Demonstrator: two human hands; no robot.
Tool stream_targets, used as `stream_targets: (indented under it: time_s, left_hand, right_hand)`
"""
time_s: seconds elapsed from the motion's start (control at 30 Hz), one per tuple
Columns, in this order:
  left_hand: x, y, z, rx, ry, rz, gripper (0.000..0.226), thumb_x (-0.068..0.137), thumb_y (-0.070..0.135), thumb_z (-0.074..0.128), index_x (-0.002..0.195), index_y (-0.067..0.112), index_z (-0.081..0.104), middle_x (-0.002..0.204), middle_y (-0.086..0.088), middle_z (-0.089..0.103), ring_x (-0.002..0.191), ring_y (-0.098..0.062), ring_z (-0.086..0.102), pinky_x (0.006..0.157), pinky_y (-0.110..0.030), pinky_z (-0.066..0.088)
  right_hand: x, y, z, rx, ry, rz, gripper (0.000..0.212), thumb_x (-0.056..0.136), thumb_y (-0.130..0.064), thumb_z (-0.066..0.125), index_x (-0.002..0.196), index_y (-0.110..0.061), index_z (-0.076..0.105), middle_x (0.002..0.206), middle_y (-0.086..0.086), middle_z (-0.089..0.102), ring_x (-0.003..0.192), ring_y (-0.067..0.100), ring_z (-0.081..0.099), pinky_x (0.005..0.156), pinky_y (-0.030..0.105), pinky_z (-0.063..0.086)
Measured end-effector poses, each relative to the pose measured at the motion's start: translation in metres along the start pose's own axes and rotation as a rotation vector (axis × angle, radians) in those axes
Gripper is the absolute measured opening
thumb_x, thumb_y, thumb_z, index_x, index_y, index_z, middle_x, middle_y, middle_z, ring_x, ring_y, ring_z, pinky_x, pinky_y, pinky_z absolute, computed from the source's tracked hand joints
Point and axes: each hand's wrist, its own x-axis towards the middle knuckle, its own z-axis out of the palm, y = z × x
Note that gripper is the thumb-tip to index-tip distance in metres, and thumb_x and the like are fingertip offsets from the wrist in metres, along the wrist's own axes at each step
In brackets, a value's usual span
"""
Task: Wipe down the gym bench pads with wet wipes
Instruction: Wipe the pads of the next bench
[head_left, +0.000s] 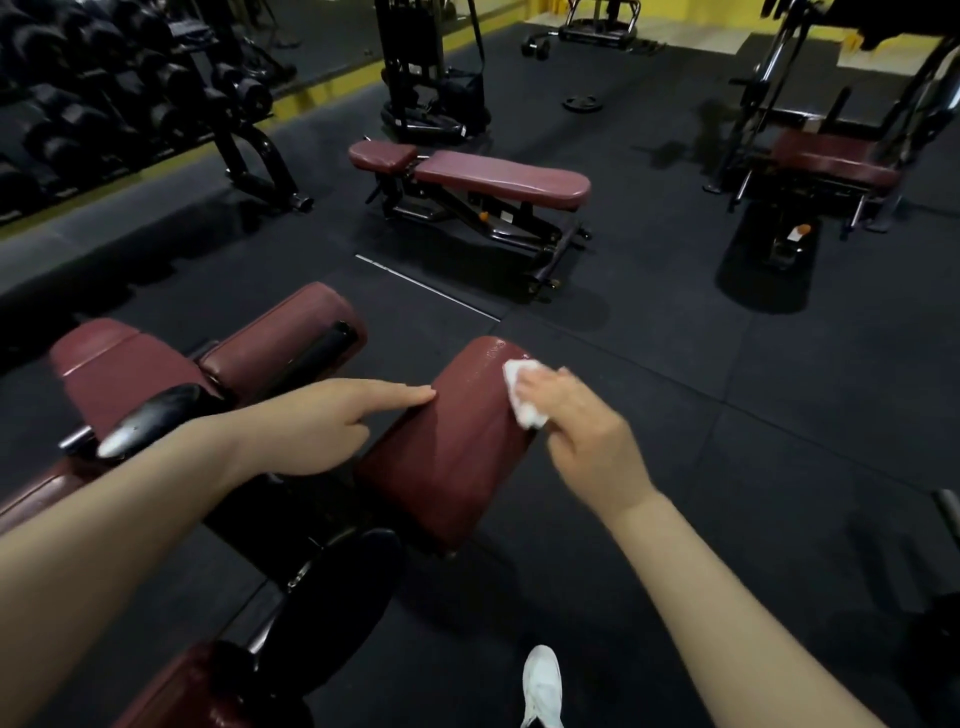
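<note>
Both forearms reach out from us over the bench: we wipe one maroon pad.
Our right hand (582, 421) pinches one wet wipe (522, 392) against the pad (462, 441), whose long axis runs away from us, unwiped surface lying leftward; our left hand (332, 421), fingers straight, steadies its near-left edge.

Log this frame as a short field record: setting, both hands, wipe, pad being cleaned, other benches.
setting: gym, dark rubber floor
right hand: grips white wet wipe, pressing it on the pad's far right edge
left hand: fingers straight, tips touching the pad's left side
pad in work: maroon roller pad, sheen near the wipe
other benches: flat maroon bench beyond; another maroon seat far right
dumbbell rack: far left
</note>
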Motion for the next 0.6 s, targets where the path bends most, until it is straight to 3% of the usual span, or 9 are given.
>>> stream_targets:
  time_s: [0.07,0.17,0.27,0.4,0.5,0.6]
  left_hand:
    - [0.001,-0.002,0.003,-0.003,0.024,-0.040,0.090,0.075,-0.015,0.039,0.144,0.042,0.041,0.150,0.025,0.033,0.142,0.006,0.025,0.115,-0.011,0.013]
    - [0.001,-0.009,0.007,0.032,0.022,-0.129,0.086,0.078,-0.010,0.040,0.147,0.041,0.040,0.149,0.023,0.034,0.142,0.001,0.027,0.113,-0.012,0.016]
    - [-0.002,-0.012,0.014,-0.009,0.005,-0.138,0.086,0.077,-0.009,0.041,0.146,0.043,0.039,0.149,0.026,0.037,0.140,0.006,0.030,0.111,-0.009,0.019]
    - [-0.003,-0.012,0.012,0.026,0.012,-0.149,0.084,0.080,-0.006,0.040,0.148,0.042,0.037,0.149,0.025,0.035,0.135,0.011,0.027,0.098,0.006,0.015]
    - [-0.005,-0.004,0.009,0.091,0.007,-0.136,0.080,0.083,-0.007,0.040,0.152,0.034,0.034,0.157,0.012,0.032,0.144,-0.003,0.025,0.106,-0.005,0.012]
    - [-0.015,0.008,0.004,0.132,0.040,-0.093,0.077,0.085,-0.007,0.041,0.153,0.027,0.031,0.159,0.007,0.029,0.146,-0.007,0.023,0.108,-0.007,0.010]
  right_hand:
    - [0.005,-0.007,0.003,-0.027,0.038,0.044,0.055,0.064,0.033,0.055,0.111,0.008,0.068,0.121,0.021,0.065,0.116,0.037,0.060,0.098,0.059,0.047]
    - [-0.014,-0.045,0.028,0.081,-0.105,-0.248,0.055,0.067,0.027,0.057,0.115,0.003,0.068,0.125,0.015,0.065,0.120,0.030,0.060,0.103,0.050,0.045]
    - [-0.030,-0.071,0.037,0.207,-0.237,-0.318,0.050,0.074,0.020,0.060,0.119,-0.001,0.068,0.130,0.010,0.062,0.128,0.022,0.055,0.105,0.045,0.045]
    - [-0.027,-0.078,0.029,0.231,-0.267,-0.303,0.047,0.076,0.017,0.062,0.118,-0.002,0.068,0.129,0.008,0.063,0.127,0.020,0.055,0.107,0.041,0.044]
    - [-0.030,-0.088,0.023,0.292,-0.325,-0.218,0.046,0.078,0.014,0.059,0.119,-0.004,0.069,0.127,0.006,0.066,0.127,0.015,0.055,0.108,0.039,0.043]
    - [-0.030,-0.103,0.009,0.401,-0.329,0.028,0.047,0.080,0.003,0.048,0.119,-0.013,0.070,0.123,-0.005,0.068,0.117,0.006,0.061,0.103,0.029,0.046]
